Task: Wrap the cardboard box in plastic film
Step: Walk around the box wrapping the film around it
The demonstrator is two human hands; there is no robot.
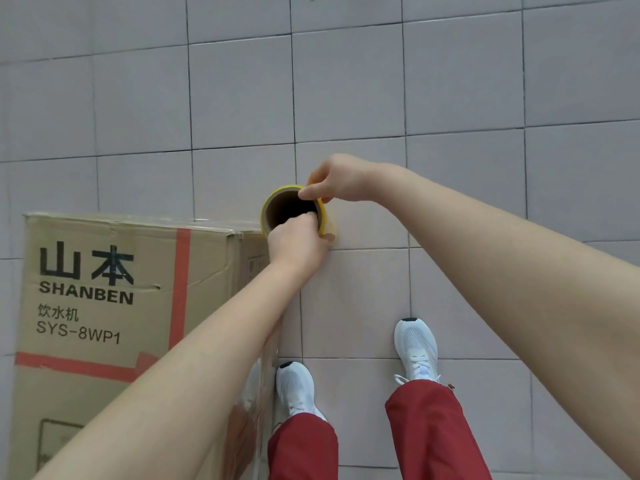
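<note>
Our two bare arms reach out from the bottom, and under them we see our red trousers (301, 445) and white shoes (415, 348) on the floor. Next to our left foot stands the big cardboard box (104, 271) with black letters and red tape on it. We can see shiny plastic film (256, 393) on the side of the box by that foot, and a bit more shine along its far edge. The face with the letters looks bare to us, but see-through film is hard to spot, so we cannot be sure. We think the wrapping has begun and most of it is left to do: more turns round the box, then tearing the film off. A little farther out, our hands are close together on the roll of film (268, 202), which stands up with its open end toward us. Our left hand (298, 237) has its fingers hooked down inside the tube. Our right hand (341, 180) pinches the far rim of the roll. The roll sits just beside the far right corner of the box, so the box is to the left of both hands and nearer to us. Past the hands we see only grey floor tiles (450, 98).
</note>
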